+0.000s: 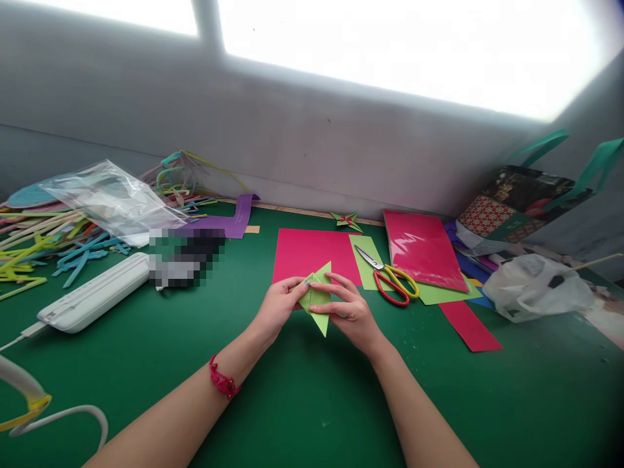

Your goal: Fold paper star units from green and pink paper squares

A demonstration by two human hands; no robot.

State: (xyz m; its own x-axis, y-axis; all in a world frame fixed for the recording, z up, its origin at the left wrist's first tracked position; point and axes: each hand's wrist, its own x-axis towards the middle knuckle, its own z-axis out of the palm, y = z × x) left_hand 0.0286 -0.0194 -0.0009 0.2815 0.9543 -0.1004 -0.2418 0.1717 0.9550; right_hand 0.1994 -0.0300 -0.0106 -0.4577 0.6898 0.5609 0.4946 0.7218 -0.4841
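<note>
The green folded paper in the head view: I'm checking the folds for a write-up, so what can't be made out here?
- Green folded paper: its middle folds are hidden by the left hand and right hand.
- Thing beside the white case: pixelated, cannot be told.
- Small paper star by the wall: too small to read its folds.
- Gift bag: handle cut off by the right edge.

Both forearms reach in from the lower edge and converge toward the middle; the left hand (279, 307) lies palm-down, fingers curled and thumb pressed toward the fingertips in a pinch; a red cord circles its wrist; the right hand (351, 312) sits just beside it, back upward, index finger stretched leftward, remaining fingers bent and closed in a grip; the two hands nearly touch at the fingertips.
</note>
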